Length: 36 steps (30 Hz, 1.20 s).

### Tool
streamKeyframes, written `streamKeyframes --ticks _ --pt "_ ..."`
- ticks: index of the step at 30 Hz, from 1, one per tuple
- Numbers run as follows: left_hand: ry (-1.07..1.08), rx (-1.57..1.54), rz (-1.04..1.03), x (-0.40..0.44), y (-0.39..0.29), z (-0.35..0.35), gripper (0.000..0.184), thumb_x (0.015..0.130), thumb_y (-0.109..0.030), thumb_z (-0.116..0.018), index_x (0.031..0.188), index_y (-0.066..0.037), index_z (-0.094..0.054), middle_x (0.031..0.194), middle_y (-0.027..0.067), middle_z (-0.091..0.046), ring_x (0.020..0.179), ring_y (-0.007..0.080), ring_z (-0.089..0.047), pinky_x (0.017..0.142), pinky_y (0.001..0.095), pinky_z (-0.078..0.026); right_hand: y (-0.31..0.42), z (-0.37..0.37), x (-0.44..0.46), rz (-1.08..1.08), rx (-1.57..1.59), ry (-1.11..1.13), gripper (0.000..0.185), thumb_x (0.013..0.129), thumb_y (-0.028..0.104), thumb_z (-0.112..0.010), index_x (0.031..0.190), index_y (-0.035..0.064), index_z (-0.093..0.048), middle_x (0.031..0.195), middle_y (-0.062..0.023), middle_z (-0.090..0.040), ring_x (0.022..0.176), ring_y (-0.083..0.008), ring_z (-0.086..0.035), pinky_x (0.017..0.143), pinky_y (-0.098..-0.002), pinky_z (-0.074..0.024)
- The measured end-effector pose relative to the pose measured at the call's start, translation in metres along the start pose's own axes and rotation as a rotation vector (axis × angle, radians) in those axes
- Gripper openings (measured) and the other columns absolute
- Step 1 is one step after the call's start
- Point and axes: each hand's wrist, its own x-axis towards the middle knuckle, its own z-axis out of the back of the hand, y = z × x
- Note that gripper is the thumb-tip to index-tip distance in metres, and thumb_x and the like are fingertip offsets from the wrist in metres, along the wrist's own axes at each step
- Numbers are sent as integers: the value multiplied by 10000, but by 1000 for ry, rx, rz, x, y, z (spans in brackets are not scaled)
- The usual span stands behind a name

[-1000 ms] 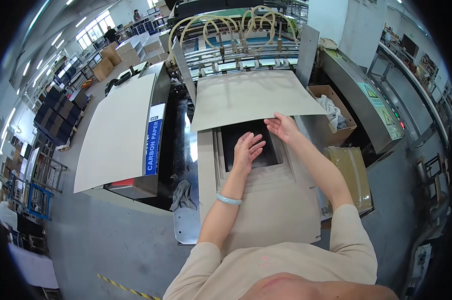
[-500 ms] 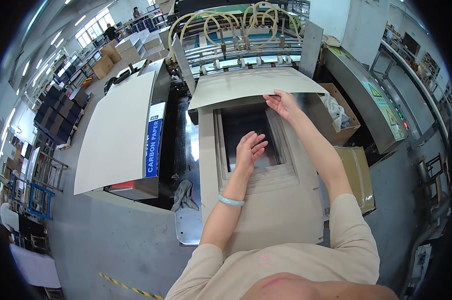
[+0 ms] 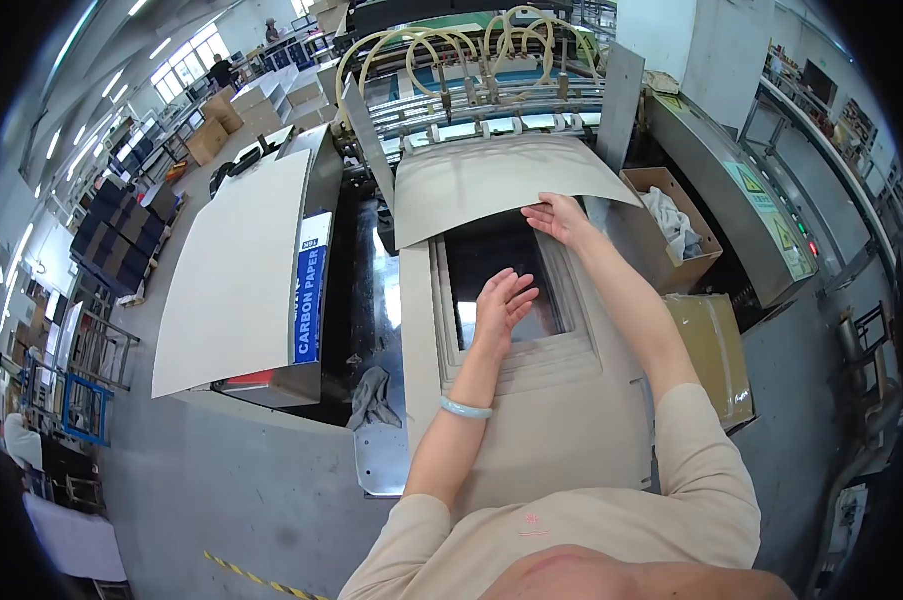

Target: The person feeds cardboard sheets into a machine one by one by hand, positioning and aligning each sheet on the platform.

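A grey-beige cardboard sheet point(image 3: 506, 180) lies bowed across the feed end of the machine, its near edge raised. At that edge, my right hand point(image 3: 556, 219) pinches the sheet between thumb and fingers. My left hand point(image 3: 504, 305) hovers palm inward over the dark rectangular opening point(image 3: 491, 255), fingers loosely apart and holding nothing. Around the opening lie stacked cardboard sheets point(image 3: 556, 430), their cut edges stepped like frames. A pale bangle circles my left wrist.
Rollers and looped hoses of the machine point(image 3: 491, 95) stand ahead. At left, another large sheet point(image 3: 236, 270) rests over a blue carbon paper box point(image 3: 309, 300). A grey rag point(image 3: 373, 398) lies near the metal edge. On the right are an open carton with cloth point(image 3: 671, 225) and a taped carton point(image 3: 713, 355).
The held sheet has shifted: its left corner came nearer and its right corner moved slightly inward, with the sheet bowing more. My right hand came slightly closer; my left hand barely moved.
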Motion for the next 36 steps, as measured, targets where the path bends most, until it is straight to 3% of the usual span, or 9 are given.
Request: streamKeyframes --ticks 6,20,23,28,30,36 --pt "17 -6 3 5 3 4 388 891 -213 -567 1218 -46 -442 1047 114 -633 835 167 -650 636 200 -512 -9 10 22 -57 67 -38 178 917 118 -467 1039 -11 -488 966 -211 -621 786 -251 -659 629 -314 -559" --pt "18 -2 14 4 3 4 353 892 -202 -564 1197 -57 -461 1034 100 -639 828 159 -648 637 194 -508 -1 21 36 -100 -142 -101 272 909 197 -516 1081 -14 -513 998 -163 -635 815 -227 -646 633 -298 -546" --pt "25 8 19 3 4 4 371 883 -213 -574 1200 -56 -461 1062 113 -626 861 181 -636 663 211 -506 5 37 24 -115 -244 -29 277 893 211 -544 1076 4 -547 994 -125 -641 778 -185 -633 634 -279 -531" --pt "33 20 29 4 5 3 354 880 -216 -579 1181 -59 -480 1063 110 -627 866 181 -635 669 211 -504 19 57 -26 88 -589 -84 285 867 212 -574 1109 60 -581 954 -65 -634 733 -126 -587 611 -238 -485" --pt "38 27 34 4 7 2 321 885 -208 -574 1160 -62 -498 1035 93 -641 839 159 -647 648 193 -503 23 73 -37 244 -910 -138 303 862 217 -581 1115 51 -576 954 -49 -627 730 -117 -572 602 -226 -463" --pt "46 54 38 1 7 0 314 883 -209 -576 1152 -62 -506 1030 90 -643 835 158 -647 646 192 -501 33 98 -39 144 -832 -188 410 860 253 -588 1221 70 -523 1054 -66 -605 824 -140 -558 673 -254 -466"
